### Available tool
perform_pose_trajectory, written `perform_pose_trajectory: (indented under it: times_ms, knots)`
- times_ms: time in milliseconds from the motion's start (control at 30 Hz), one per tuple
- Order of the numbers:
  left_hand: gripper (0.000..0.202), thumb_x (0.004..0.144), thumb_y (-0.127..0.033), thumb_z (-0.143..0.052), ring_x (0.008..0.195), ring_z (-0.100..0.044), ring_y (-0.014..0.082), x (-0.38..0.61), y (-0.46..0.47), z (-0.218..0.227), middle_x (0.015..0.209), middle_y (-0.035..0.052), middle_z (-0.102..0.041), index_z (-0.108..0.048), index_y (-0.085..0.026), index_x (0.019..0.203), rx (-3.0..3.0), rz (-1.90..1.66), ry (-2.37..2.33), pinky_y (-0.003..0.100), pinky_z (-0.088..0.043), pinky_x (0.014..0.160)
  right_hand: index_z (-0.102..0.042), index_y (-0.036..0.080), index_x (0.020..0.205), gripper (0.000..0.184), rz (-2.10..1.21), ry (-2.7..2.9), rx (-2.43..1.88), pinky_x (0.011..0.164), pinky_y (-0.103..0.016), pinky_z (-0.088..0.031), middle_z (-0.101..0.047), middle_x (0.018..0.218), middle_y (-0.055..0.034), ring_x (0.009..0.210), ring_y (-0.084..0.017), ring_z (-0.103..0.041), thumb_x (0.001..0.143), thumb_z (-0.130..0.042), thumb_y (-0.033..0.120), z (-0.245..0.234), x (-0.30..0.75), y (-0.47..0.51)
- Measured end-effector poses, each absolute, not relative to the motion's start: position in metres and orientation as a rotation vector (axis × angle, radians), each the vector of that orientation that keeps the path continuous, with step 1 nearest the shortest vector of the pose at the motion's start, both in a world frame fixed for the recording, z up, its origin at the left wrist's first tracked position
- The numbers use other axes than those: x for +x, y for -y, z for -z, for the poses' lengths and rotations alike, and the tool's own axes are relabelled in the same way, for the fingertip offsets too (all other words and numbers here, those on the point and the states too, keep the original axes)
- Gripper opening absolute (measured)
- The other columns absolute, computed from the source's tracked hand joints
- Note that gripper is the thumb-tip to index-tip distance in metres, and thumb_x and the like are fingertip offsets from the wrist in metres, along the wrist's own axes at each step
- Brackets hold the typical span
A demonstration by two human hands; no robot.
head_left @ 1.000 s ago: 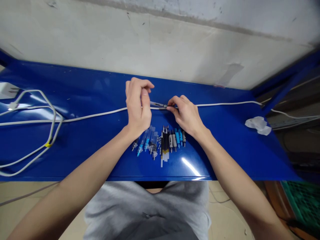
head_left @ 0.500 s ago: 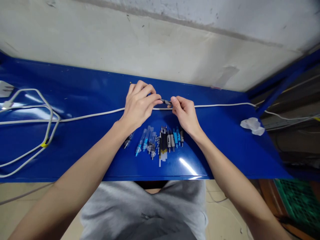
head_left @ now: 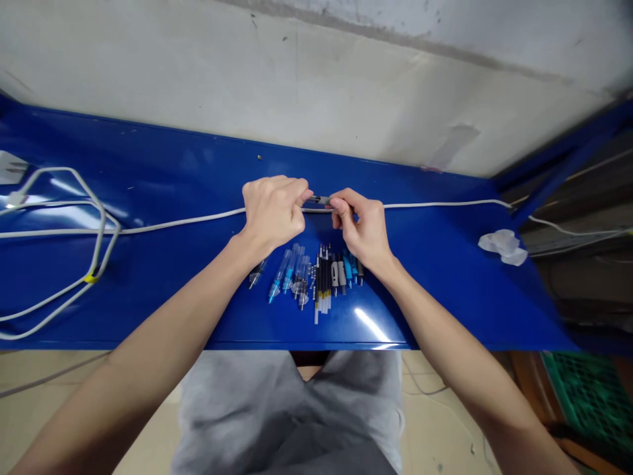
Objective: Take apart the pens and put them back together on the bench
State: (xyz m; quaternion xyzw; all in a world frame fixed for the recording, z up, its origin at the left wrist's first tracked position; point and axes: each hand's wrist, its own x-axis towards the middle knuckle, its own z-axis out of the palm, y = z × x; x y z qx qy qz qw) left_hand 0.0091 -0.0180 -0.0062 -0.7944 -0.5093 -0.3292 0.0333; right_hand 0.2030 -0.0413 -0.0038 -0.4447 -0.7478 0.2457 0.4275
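Observation:
Between my two hands, above the blue tabletop [head_left: 425, 264], is a dark and grey pen [head_left: 320, 200] lying sideways. My left hand [head_left: 274, 208] is closed round its left end, hiding most of that part. The fingertips of my right hand [head_left: 363, 221] pinch the grey right end. Below my hands lie clear pen barrels with blue or black tips [head_left: 279, 274], several dark ink refills [head_left: 323, 280] with pale ends, and grey and blue pen grip sections [head_left: 341, 274]. Tiny clear parts [head_left: 312, 277] sit between the barrels and the refills.
A white cable [head_left: 188, 225] runs across the table behind my hands, with loops tied in yellow [head_left: 91, 277] and a white plug [head_left: 10, 168] at the left. Crumpled clear plastic [head_left: 503, 246] lies at the right. A pale wall [head_left: 237, 86] rises behind.
My left hand has turned from extended fingers to a closed grip round the pen. My right hand has shifted its pinch slightly along the grey part.

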Motion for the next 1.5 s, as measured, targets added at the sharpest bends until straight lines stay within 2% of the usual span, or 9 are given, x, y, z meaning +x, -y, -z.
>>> perform_pose_trajectory:
  times_ms: [300,433,600,767,933,1100,1267,1400,1500]
  knots:
    - [0.018,0.084,-0.025,-0.050,0.068,-0.060,0.0234,0.011,0.021,0.002,0.064,0.0045,-0.061,-0.055,-0.022,0.067,-2.431,0.955,1.648,0.035,-0.032,0.064,-0.066,0.022,0.091,0.040,-0.581,1.882,-1.049,0.065,-0.029,-0.042,-0.061,0.064,0.0024,0.058,-0.014,-0.055,0.108,-0.045,0.052,0.006,0.204,0.040]
    - [0.021,0.087,-0.026,-0.052,0.068,-0.060,0.0227,0.012,0.022,0.003,0.063,0.0037,-0.060,-0.054,-0.022,0.067,-2.441,1.021,1.685,0.035,-0.035,0.068,-0.065,0.023,0.101,0.031,-0.504,1.939,-1.015,0.075,-0.032,-0.049,-0.071,0.090,-0.0031,0.073,-0.017,-0.062,0.107,-0.048,0.048,0.002,0.208,0.039]
    - [0.024,0.091,-0.025,-0.050,0.069,-0.061,0.0229,0.011,0.018,0.006,0.065,0.0044,-0.062,-0.053,-0.022,0.067,-2.447,1.036,1.646,0.035,-0.035,0.065,-0.065,0.023,0.116,0.029,-0.400,2.053,-1.002,0.087,-0.036,-0.049,-0.073,0.112,-0.0074,0.097,-0.022,-0.065,0.107,-0.051,0.047,-0.003,0.213,0.036]
    - [0.029,0.097,-0.026,-0.045,0.073,-0.062,0.0235,0.013,0.017,0.007,0.072,0.0057,-0.067,-0.055,-0.022,0.070,-2.527,0.947,1.480,0.036,-0.036,0.065,-0.067,0.023,0.101,0.036,-0.354,2.147,-1.150,0.085,-0.039,-0.047,-0.071,0.090,-0.0053,0.085,-0.023,-0.060,0.111,-0.038,0.042,-0.002,0.212,0.037]
    - [0.032,0.101,-0.031,-0.044,0.074,-0.062,0.0221,0.014,0.022,0.007,0.073,0.0056,-0.067,-0.057,-0.022,0.073,-2.493,1.021,1.518,0.034,-0.038,0.066,-0.066,0.026,0.116,0.028,-0.298,2.099,-1.148,0.093,-0.045,-0.046,-0.069,0.110,-0.0088,0.103,-0.028,-0.060,0.107,-0.048,0.047,0.000,0.208,0.040]
    - [0.037,0.103,-0.035,-0.040,0.073,-0.063,0.0234,0.016,0.023,0.009,0.072,0.0062,-0.065,-0.056,-0.022,0.073,-2.568,0.995,1.561,0.035,-0.040,0.067,-0.070,0.025,0.104,0.040,-0.342,2.125,-1.194,0.092,-0.045,-0.045,-0.072,0.095,-0.0066,0.092,-0.025,-0.060,0.110,-0.037,0.048,0.001,0.206,0.040]
    - [0.038,0.104,-0.034,-0.039,0.071,-0.063,0.0223,0.017,0.023,0.009,0.073,0.0061,-0.067,-0.059,-0.022,0.073,-2.550,0.992,1.571,0.035,-0.040,0.065,-0.067,0.029,0.120,0.036,-0.273,2.121,-1.181,0.098,-0.050,-0.043,-0.071,0.113,-0.0080,0.109,-0.031,-0.057,0.107,-0.044,0.054,-0.001,0.205,0.042]
    - [0.036,0.102,-0.031,-0.041,0.071,-0.063,0.0231,0.017,0.024,0.009,0.072,0.0065,-0.067,-0.059,-0.022,0.072,-2.565,0.933,1.540,0.035,-0.038,0.063,-0.069,0.026,0.106,0.039,-0.275,2.165,-1.227,0.093,-0.046,-0.043,-0.072,0.093,-0.0063,0.094,-0.027,-0.058,0.111,-0.037,0.047,0.002,0.202,0.043]
    - [0.035,0.102,-0.031,-0.042,0.071,-0.063,0.0232,0.017,0.025,0.009,0.071,0.0063,-0.065,-0.058,-0.022,0.073,-2.560,0.952,1.553,0.035,-0.038,0.062,-0.068,0.025,0.104,0.028,-0.219,2.138,-1.208,0.092,-0.046,-0.043,-0.071,0.099,-0.0065,0.098,-0.027,-0.057,0.109,-0.044,0.038,0.003,0.203,0.042]
